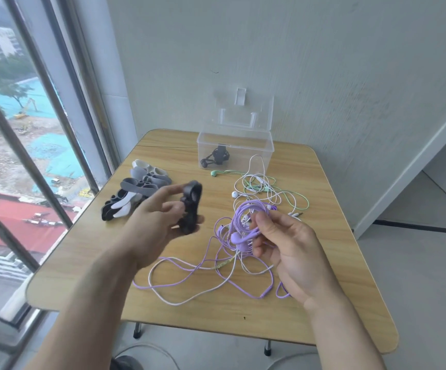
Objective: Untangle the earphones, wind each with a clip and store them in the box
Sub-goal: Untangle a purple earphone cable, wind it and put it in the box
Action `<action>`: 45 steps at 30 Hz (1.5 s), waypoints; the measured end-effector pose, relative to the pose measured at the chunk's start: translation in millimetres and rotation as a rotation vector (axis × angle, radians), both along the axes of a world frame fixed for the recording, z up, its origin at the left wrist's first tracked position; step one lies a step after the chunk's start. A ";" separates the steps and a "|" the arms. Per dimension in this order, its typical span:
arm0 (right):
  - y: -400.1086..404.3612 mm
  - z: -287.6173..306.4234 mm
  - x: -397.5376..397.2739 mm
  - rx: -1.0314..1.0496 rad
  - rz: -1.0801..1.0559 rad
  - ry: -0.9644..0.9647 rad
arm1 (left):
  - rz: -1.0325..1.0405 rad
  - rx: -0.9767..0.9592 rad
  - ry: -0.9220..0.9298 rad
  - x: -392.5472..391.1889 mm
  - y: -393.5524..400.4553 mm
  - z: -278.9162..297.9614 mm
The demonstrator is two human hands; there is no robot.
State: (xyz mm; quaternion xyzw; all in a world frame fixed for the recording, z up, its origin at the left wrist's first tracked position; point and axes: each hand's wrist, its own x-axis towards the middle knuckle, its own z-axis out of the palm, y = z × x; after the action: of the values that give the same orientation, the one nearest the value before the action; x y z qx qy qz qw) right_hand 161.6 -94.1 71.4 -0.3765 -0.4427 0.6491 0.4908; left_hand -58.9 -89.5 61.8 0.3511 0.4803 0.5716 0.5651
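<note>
1. The left hand (153, 217) is raised above the tabletop (88, 265); its fingers and thumb are curled round a dark grey clip (189, 206). Motion blur hides the exact finger positions.
2. The clip stands roughly upright in the left hand, its ring-shaped end uppermost.
3. The right hand (291, 252) is held above the tabletop, palm partly upward. Its fingertips pinch a wound bundle of purple earphones (245, 220).
4. Loose purple cable hangs from the bundle and trails across the tabletop toward the near edge, crossing a white earphone cable (189, 299).
5. White earphones and green earphones (298, 202) lie tangled together beyond the right hand. One green earbud (214, 173) lies just in front of the box.
6. The clear plastic box (235, 150) stands at the far side of the tabletop. Its lid (245, 108) is open and stands upright.
7. One set of black earphones (216, 157), wound with a dark clip, lies inside the box.
8. A pile of spare clips (136, 190) in black, grey and white lies at the left side of the tabletop, beyond the left hand.
9. A window (29, 129) runs along the left of the tabletop; a grey wall (296, 62) stands behind it.
</note>
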 end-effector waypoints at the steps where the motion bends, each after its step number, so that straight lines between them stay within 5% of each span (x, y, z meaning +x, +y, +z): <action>1: -0.7 1.6 0.0 -0.001 0.023 0.018 | -0.065 0.007 -0.088 2.8 0.4 1.3; 8: -1.3 3.8 0.5 0.033 0.087 -0.001 | -0.405 0.018 -0.079 35.4 -2.3 -5.6; 35: 9.1 -8.9 20.5 0.239 -0.077 -0.223 | -0.264 -0.042 -0.098 62.9 4.0 -10.9; 41: 8.4 -8.0 20.7 0.300 0.024 -0.264 | -0.252 0.066 0.053 62.6 0.3 -15.6; 45: 10.0 -10.3 19.4 0.337 -0.127 -0.319 | -0.265 0.128 0.134 63.0 -2.4 -15.2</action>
State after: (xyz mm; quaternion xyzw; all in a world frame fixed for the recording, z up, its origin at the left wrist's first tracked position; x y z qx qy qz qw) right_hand 181.0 -84.1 61.1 -0.4140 -0.5922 0.4663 0.5104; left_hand 4.1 -91.9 46.6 0.4842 0.4290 0.4966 0.5787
